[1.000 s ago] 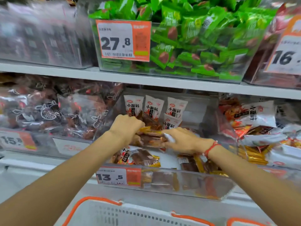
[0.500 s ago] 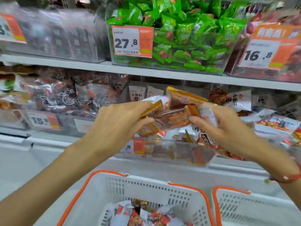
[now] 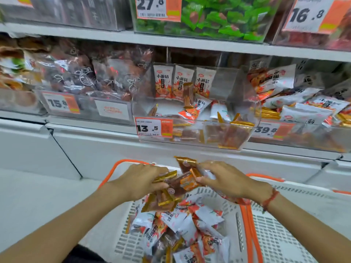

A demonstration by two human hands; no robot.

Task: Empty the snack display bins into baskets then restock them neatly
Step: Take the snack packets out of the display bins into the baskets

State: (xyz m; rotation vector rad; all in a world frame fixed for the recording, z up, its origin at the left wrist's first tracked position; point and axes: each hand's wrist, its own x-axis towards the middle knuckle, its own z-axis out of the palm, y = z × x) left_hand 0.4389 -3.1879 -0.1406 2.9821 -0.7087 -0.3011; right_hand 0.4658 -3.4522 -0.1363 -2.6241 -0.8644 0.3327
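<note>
I have my left hand [image 3: 141,180] and right hand [image 3: 226,180] cupped together over the white basket [image 3: 235,221], fingers curled around a bunch of gold-edged snack packets [image 3: 177,184] so none slip before they drop onto the pile below. The clear bin [image 3: 224,130] marked 13.5 on the shelf above is nearly emptied, a few packets left inside.

The shelf [image 3: 190,44] holds clear bins: a nearly empty bin [image 3: 193,133], a fuller bin [image 3: 303,137] just right of it.
</note>
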